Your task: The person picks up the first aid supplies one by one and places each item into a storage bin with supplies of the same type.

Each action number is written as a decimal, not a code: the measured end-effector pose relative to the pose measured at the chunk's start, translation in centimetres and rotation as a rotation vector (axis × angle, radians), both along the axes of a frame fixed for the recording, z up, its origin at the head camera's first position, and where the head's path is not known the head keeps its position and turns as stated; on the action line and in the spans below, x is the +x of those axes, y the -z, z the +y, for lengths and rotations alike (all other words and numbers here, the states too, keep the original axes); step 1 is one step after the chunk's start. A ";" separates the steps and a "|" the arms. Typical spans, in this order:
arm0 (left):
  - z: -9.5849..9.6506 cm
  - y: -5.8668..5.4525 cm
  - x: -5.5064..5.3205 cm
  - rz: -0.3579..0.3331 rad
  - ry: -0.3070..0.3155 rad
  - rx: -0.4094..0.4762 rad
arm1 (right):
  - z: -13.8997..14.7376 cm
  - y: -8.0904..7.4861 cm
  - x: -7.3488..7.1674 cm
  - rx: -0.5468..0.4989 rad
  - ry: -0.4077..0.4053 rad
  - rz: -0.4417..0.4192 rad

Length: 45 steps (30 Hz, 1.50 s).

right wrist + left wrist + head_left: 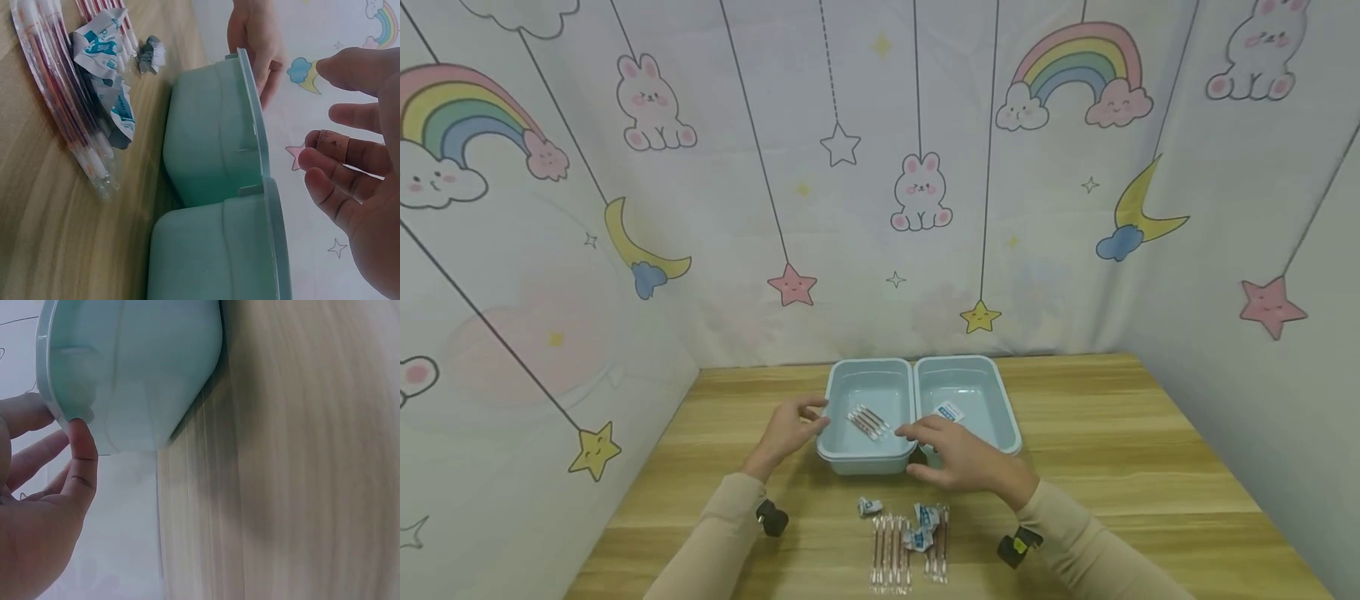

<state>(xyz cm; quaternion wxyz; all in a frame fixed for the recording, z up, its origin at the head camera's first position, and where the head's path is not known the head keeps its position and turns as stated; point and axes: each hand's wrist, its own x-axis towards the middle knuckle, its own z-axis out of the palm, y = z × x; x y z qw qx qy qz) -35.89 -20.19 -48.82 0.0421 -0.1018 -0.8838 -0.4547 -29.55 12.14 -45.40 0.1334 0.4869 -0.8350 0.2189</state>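
Note:
My left hand (788, 432) holds the left rim of the left light-blue plastic bin (867, 467), thumb and forefinger at the edge. In the left wrist view the fingertips (81, 434) meet the bin's rim. Inside that bin lie several brown-stemmed cotton swabs (868, 422) in clear wrapping. My right hand (958, 457) hovers with spread, loosely bent fingers over the near edge where the bins meet. It holds nothing in the right wrist view, and a bandage (332, 145) wraps one finger. The right bin (1003, 417) contains a white-and-blue packet (951, 411), partly behind my hand.
In front of the bins, wrapped cotton swabs (891, 552) lie in rows on the wooden table (1112, 517). Crumpled white-and-blue packets (919, 537) rest on them, and another crumpled packet (869, 507) lies nearby. A patterned curtain (872, 325) hangs behind the table.

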 end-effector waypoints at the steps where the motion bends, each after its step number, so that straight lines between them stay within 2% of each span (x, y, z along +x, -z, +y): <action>1: 0.0 0.0 0.0 -0.002 0.002 0.003 | 0.0 0.1 0.0 0.003 0.000 -0.005; 10: 0.1 -0.2 0.1 -0.006 0.014 0.017 | -0.3 0.8 0.0 0.046 -0.003 -0.010; 14: 0.1 0.0 0.0 -0.017 0.004 0.010 | -0.5 1.2 0.2 0.065 -0.012 -0.023; 22: 0.3 -0.4 -0.2 -0.034 -0.013 0.013 | -1.1 1.9 0.4 0.066 -0.053 -0.002; 32: 0.0 0.0 0.1 -0.045 -0.021 0.015 | -1.6 2.4 1.2 0.067 -0.072 -0.014; 36: 0.0 0.2 0.2 -0.056 -0.025 0.021 | -1.8 3.1 1.1 0.081 -0.075 -0.003; 42: 0.2 0.2 0.4 -0.040 -0.031 0.024 | -2.3 4.0 1.0 0.100 -0.102 -0.050; 45: 0.3 0.0 0.3 -0.030 -0.037 0.026 | -2.8 4.3 1.0 0.114 -0.129 -0.045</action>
